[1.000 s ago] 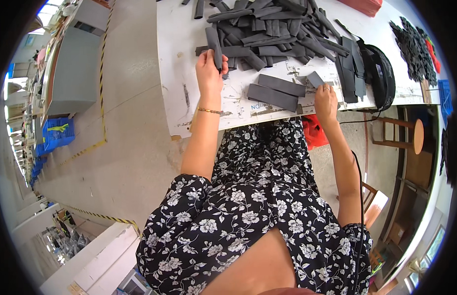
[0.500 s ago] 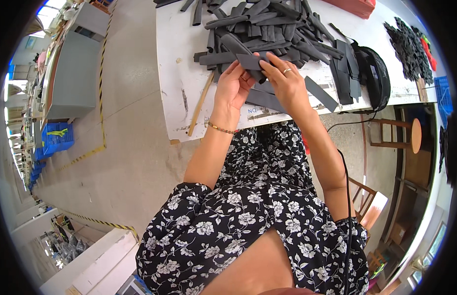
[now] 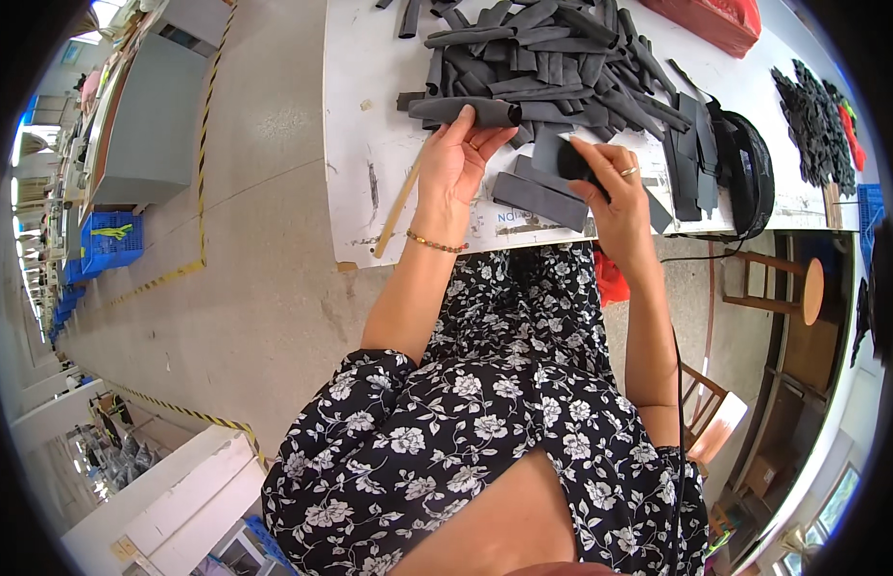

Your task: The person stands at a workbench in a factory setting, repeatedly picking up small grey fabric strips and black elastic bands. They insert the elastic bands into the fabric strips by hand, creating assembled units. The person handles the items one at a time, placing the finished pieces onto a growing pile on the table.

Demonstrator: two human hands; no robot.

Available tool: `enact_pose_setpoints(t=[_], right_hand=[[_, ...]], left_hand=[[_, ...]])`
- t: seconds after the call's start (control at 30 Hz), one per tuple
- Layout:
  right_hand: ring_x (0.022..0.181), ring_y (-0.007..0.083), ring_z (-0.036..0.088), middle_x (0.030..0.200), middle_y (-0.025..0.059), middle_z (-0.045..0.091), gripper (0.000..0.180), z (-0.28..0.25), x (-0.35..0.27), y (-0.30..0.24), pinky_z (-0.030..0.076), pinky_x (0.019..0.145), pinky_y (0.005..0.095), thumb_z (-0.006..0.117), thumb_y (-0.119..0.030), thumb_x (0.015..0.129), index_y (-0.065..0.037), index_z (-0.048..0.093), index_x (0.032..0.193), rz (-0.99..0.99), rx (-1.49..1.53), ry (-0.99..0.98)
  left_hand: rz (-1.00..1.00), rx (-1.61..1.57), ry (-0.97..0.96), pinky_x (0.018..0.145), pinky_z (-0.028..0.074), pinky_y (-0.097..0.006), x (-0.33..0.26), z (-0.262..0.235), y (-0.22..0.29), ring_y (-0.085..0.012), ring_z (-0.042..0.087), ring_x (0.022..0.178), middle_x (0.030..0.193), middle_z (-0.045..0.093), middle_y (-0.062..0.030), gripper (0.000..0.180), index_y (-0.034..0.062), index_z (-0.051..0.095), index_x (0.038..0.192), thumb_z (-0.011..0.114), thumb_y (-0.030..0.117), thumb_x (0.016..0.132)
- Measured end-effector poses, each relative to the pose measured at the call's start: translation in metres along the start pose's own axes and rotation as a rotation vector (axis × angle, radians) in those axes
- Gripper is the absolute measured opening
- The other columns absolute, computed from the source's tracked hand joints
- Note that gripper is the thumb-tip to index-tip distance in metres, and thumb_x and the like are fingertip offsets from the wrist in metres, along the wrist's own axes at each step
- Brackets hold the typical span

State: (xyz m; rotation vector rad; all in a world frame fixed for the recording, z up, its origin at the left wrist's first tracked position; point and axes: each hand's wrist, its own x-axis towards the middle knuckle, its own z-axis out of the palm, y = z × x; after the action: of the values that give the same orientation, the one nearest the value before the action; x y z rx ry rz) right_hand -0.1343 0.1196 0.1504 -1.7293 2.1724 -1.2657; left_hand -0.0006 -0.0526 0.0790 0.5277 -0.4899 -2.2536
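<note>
My left hand (image 3: pixel 456 158) grips a dark grey rolled fabric tube (image 3: pixel 463 111) by its middle, lifted just above the white table (image 3: pixel 370 144). My right hand (image 3: pixel 612 182) pinches a small black piece (image 3: pixel 573 161) close to the tube's right end. Flat grey fabric strips (image 3: pixel 538 200) lie under both hands near the table's front edge. Behind them spreads a heap of dark grey tubes and strips (image 3: pixel 552 67).
A thin wooden stick (image 3: pixel 398 206) lies at the table's front left. A black round case (image 3: pixel 749 163), a stack of black pieces (image 3: pixel 811 115) and a red bag (image 3: pixel 715 19) sit to the right. A wooden stool (image 3: pixel 787 288) stands beside the table. Grey bins line the left aisle.
My hands, joined half a second ago over one tube, have parted. The left now holds the tube out to the left, and the right has come away with a small black piece.
</note>
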Motion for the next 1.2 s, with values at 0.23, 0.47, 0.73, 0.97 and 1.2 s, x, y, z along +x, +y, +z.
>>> enact_pose_setpoints(t=[0.23, 0.47, 0.73, 0.97, 1.2], right_hand=[[0.09, 0.0278, 0.054, 0.098, 0.0078, 0.059, 0.034, 0.003, 0.013, -0.006, 0.045, 0.081, 0.0378, 0.07, 0.0, 0.077, -0.009, 0.071, 0.11, -0.114, -0.135, 0.066], [0.088, 0.0263, 0.055, 0.094, 0.0063, 0.06, 0.03, 0.003, 0.025, -0.002, 0.044, 0.079, 0.0375, 0.067, 0.001, 0.076, -0.01, 0.073, 0.103, -0.178, -0.246, 0.061], [0.085, 0.0247, 0.055, 0.092, 0.004, 0.06, 0.029, -0.002, 0.028, -0.002, 0.042, 0.079, 0.0375, 0.068, -0.001, 0.072, -0.01, 0.074, 0.1, -0.242, -0.386, 0.112], [0.091, 0.0261, 0.054, 0.101, 0.0044, 0.059, 0.042, 0.013, 0.025, -0.016, 0.042, 0.079, 0.0394, 0.073, -0.005, 0.071, -0.01, 0.069, 0.112, -0.255, -0.395, 0.188], [0.097, 0.0335, 0.053, 0.111, 0.0139, 0.056, 0.059, 0.027, 0.007, -0.031, 0.042, 0.084, 0.0443, 0.076, -0.01, 0.075, -0.006, 0.052, 0.129, -0.229, -0.173, 0.046]], left_hand=[[0.013, 0.066, 0.023, 0.087, 0.059, -0.041, -0.002, 0.003, -0.003, -0.0285, 0.068, 0.098, 0.11, 0.067, -0.0194, 0.021, -0.0039, 0.059, 0.112, 0.052, 0.011, 0.099], [-0.013, 0.116, -0.008, 0.083, 0.061, -0.046, -0.012, 0.016, 0.002, -0.0311, 0.068, 0.096, 0.103, 0.067, -0.0171, 0.015, -0.0012, 0.055, 0.111, 0.054, 0.005, 0.097], [0.013, 0.183, -0.045, 0.089, 0.059, -0.045, -0.017, 0.018, 0.001, -0.0311, 0.067, 0.101, 0.112, 0.064, -0.0199, 0.021, -0.0025, 0.051, 0.117, 0.052, 0.006, 0.098], [0.325, 0.338, -0.036, 0.087, 0.06, -0.045, -0.043, 0.05, -0.012, -0.0308, 0.068, 0.097, 0.109, 0.064, -0.0183, 0.023, -0.0015, 0.046, 0.119, 0.051, 0.005, 0.097], [0.228, 0.102, -0.297, 0.101, 0.046, -0.049, -0.035, 0.053, -0.009, -0.0338, 0.057, 0.119, 0.108, 0.068, -0.0174, 0.03, 0.0031, 0.055, 0.117, 0.057, 0.026, 0.098]])
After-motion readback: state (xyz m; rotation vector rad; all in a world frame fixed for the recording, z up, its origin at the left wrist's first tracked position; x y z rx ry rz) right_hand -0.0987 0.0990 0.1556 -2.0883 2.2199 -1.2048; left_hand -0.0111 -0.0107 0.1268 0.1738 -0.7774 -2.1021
